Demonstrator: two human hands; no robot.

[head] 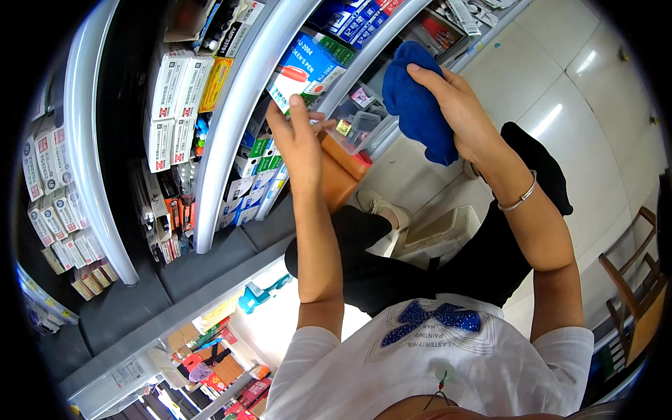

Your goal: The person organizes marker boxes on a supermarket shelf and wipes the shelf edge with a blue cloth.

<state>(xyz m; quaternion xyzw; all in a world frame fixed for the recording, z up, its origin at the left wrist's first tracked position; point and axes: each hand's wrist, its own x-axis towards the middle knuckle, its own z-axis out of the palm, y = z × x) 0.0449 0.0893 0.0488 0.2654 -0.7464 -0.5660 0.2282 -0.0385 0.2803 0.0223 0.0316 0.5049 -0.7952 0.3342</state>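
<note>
My right hand (462, 110) grips a bunched blue cloth (417, 100), thumb pressed on top of it. My left hand (299, 142) is at the near end of a blue and white pen box (307, 68) on a shelf. One fingertip overlaps the box's edge while other fingers spread below it, slightly blurred. Whether this hand grips the box or only touches it is unclear. More blue cartons (354, 21) sit behind that box. Below my left hand, green and white boxes (260, 157) fill the same shelving.
Curved shelf rails (236, 121) run along my left. White cartons (170, 89) are stacked on another shelf. An orange-brown stool (338, 173) stands by my legs, near a clear plastic bin (362, 123). A whitish tub (438, 233) lies between my feet. A wooden chair (638, 299) is at right.
</note>
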